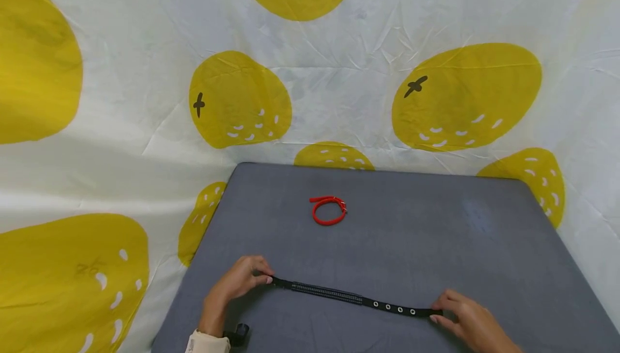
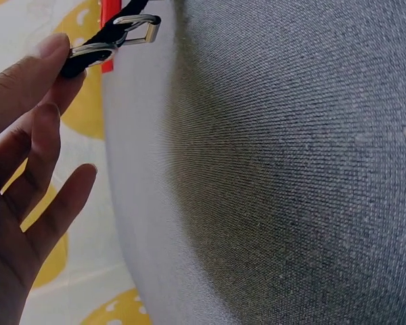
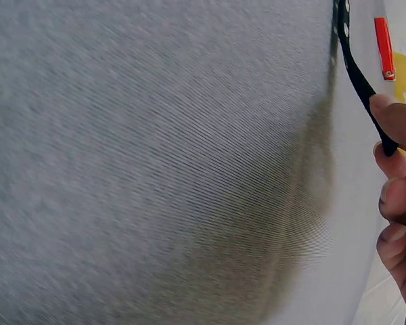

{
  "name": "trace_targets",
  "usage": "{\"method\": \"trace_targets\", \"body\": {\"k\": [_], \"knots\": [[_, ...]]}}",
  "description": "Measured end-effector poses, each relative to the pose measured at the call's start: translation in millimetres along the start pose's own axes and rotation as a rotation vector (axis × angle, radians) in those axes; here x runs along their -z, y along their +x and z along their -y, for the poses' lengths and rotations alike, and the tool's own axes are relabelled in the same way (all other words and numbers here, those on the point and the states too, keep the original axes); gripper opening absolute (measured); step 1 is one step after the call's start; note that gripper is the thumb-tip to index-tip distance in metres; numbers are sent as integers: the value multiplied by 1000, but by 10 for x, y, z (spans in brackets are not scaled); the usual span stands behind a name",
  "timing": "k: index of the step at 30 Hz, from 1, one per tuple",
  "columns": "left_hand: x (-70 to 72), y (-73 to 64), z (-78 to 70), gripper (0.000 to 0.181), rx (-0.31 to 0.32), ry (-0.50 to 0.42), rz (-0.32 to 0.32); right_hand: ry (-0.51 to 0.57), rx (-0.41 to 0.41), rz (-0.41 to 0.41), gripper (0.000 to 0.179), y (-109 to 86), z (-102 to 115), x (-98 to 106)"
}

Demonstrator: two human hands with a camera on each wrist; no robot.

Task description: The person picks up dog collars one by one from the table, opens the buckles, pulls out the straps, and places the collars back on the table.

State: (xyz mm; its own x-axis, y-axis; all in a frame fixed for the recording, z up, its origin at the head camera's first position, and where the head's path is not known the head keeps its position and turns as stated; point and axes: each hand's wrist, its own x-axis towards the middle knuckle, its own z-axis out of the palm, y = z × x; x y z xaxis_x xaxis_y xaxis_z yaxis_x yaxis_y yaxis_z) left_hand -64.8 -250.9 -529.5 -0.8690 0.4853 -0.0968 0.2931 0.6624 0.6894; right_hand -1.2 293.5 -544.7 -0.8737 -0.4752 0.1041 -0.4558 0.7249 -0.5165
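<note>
A black collar (image 1: 329, 292) with a row of several metal eyelets is stretched out over the near part of the table. My left hand (image 1: 242, 277) pinches its buckle end between thumb and fingers; the silver buckle (image 2: 149, 30) shows in the left wrist view. At the eyelet end, my right hand (image 1: 467, 318) pinches the tip between thumb and forefinger, the other fingers loosely bent in the right wrist view. Farther back lies a red collar (image 1: 328, 222), curled into a ring with its own metal buckle, touched by neither hand.
Grey fabric covers the table (image 1: 411, 224). White cloth with yellow fruit prints (image 1: 242, 100) hangs behind and beside it. A small black object (image 1: 237, 336) sits by the left wrist, partly hidden by the cuff.
</note>
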Motion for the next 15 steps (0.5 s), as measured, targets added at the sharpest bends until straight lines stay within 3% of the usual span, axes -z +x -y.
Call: {"method": "trace_targets", "body": {"k": [7,15], "knots": [[5,-8,32,12,-10,42,-3,-14,-99,51,14,-54,35,-56],[-21,-19,82,9,36,71,21,-1,-147,81,9,-93,32,-68]]}}
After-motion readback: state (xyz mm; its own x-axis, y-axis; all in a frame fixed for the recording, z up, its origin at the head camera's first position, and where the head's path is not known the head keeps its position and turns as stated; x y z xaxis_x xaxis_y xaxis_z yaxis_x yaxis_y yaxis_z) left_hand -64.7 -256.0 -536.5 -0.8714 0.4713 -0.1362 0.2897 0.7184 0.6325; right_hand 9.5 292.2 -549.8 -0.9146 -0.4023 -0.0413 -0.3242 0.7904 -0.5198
